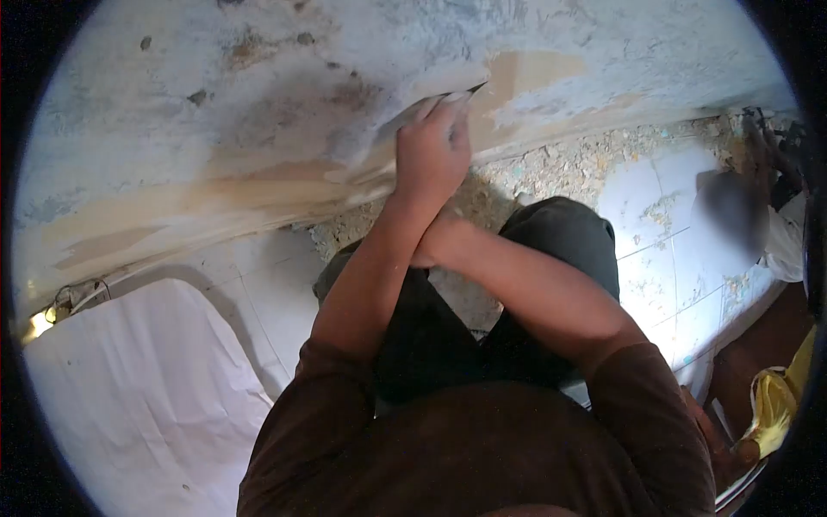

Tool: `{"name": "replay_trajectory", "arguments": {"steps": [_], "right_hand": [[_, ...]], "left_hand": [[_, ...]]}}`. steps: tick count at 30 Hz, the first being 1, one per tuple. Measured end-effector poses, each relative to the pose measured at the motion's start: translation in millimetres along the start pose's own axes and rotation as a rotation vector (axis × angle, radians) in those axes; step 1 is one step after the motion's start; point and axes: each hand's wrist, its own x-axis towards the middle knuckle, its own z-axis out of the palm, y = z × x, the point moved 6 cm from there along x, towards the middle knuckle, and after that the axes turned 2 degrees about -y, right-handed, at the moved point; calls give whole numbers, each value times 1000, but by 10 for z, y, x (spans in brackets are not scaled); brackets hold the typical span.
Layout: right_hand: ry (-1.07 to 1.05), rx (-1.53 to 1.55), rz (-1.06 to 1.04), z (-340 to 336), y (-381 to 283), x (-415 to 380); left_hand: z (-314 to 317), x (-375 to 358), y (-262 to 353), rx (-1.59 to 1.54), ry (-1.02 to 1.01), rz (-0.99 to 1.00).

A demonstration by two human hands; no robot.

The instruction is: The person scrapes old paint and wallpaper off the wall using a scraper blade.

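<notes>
My left hand (432, 148) is closed around a thin, dark-edged scraper (477, 87), of which only the blade's edge and tip show. The blade lies against the wall (379, 43), whose surface is patchy white and grey with bare tan areas. Beneath my left wrist crosses my right hand (441, 239), close to or touching it. The right fingers are mostly hidden behind that wrist, so I cannot make out what they hold. Both hands are above my bent knees, in front of the wall.
Crumbled wall debris (568, 168) lies along the wall's foot on white floor tiles (672, 267). A white sheet (155, 388) is spread at the left, near a small lit lamp (40, 323). Another person (784, 241) crouches at the right; yellow material (773, 409) is below them.
</notes>
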Motion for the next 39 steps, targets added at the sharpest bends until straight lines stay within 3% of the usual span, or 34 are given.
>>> {"name": "replay_trajectory", "arguments": {"steps": [5,8,10,11,13,15,16,18,20,22,23,25,26,28,30,34,38,39], "right_hand": [[45,-119,75,-142,146,9],[-100,-42,0,99,121,-42],[172,-45,-45,112,310,40],[171,-53,-43,98,297,27],[-41,-170,41,-230,-8,-55],[-103,-70,26,-107,99,15],[-177,10,5,-12,104,41],[-139,-75,96,-59,98,25],[-76,-150,198,-271,134,-25],[-84,-133,-5,-255,-11,-97],[-93,-131,-11,-116,45,-66],[198,-203,-6,-104,175,-9],[198,-210,-4,-114,178,-8],[1,-254,18,-286,-51,-11],[18,-163,22,-94,179,33],[-42,-178,67,-253,64,-8],[-106,-71,-24,29,170,36],[71,-115,-90,140,299,79]], "left_hand": [[-72,18,30,-47,50,-10],[10,-29,-28,-46,8,-34],[28,-21,-30,-44,-40,-31],[-91,-43,14,-40,56,-5],[-113,31,57,-42,147,39],[48,43,-7,-5,-72,-12],[12,-20,-15,4,-71,-24],[-52,-43,18,-64,62,-13],[-29,51,12,-45,69,7],[-78,14,26,-9,56,-6],[-84,10,38,-48,44,-26],[-95,30,51,-96,43,-39],[-133,24,50,-99,80,-36],[-118,28,13,-95,112,-22],[109,24,-66,-46,-73,-33],[-89,45,85,-94,124,22],[38,-30,-73,-68,-38,-75],[108,-35,-110,-30,-109,-116]]}}
